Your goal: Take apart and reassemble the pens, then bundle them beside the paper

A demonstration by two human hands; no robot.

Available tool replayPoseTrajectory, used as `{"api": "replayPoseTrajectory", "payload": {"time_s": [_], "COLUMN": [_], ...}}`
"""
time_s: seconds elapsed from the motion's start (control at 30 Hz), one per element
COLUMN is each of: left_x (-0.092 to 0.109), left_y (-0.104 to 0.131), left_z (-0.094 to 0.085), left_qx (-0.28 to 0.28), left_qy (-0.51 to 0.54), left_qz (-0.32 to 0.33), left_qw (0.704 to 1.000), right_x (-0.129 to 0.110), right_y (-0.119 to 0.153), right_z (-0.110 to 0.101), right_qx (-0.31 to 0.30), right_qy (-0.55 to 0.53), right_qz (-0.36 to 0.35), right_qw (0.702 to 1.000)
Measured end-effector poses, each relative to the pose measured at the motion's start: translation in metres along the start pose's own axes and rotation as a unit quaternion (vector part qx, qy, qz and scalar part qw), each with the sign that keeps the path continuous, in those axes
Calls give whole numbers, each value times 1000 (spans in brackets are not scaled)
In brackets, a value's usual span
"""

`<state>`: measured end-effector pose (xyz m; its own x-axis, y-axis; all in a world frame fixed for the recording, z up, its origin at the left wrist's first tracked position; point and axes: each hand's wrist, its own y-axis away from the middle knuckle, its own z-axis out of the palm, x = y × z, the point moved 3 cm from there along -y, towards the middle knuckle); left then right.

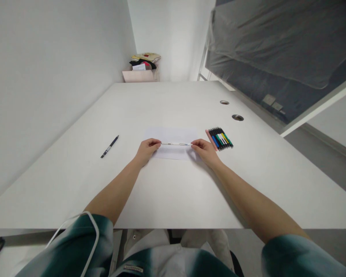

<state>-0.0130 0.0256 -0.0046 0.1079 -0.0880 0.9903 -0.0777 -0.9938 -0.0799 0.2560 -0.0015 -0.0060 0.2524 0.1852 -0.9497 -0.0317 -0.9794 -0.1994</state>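
Observation:
A slim white pen (175, 144) is stretched level between my two hands, above a sheet of white paper (170, 154). My left hand (147, 150) pinches its left end between thumb and fingers. At the other end, my right hand (204, 150) grips the pen near what looks like its clip. The paper lies flat on the white table (173, 192). Close to my right hand, several pens and markers (220, 138) with black, blue, green, white and yellow parts lie side by side. A single black pen (110, 146) rests aslant to the left of my left hand.
Two round metal-rimmed holes (238, 117) are set in the table's right side. Beyond the far edge stands a pale pink box (138, 76) with cloth items on top. A wall (60, 57) runs along the left; a dark covered bed (276, 42) is at right.

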Motion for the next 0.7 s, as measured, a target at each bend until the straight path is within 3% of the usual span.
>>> {"api": "replayPoseTrajectory", "payload": {"time_s": [0.7], "left_x": [0], "left_y": [1], "left_z": [0], "left_qx": [-4], "left_qy": [0], "left_qz": [-7], "left_qw": [1000], "right_x": [0], "right_y": [0], "right_z": [1], "right_qx": [-8], "right_qy": [-7], "right_qz": [5], "right_qw": [1000]}}
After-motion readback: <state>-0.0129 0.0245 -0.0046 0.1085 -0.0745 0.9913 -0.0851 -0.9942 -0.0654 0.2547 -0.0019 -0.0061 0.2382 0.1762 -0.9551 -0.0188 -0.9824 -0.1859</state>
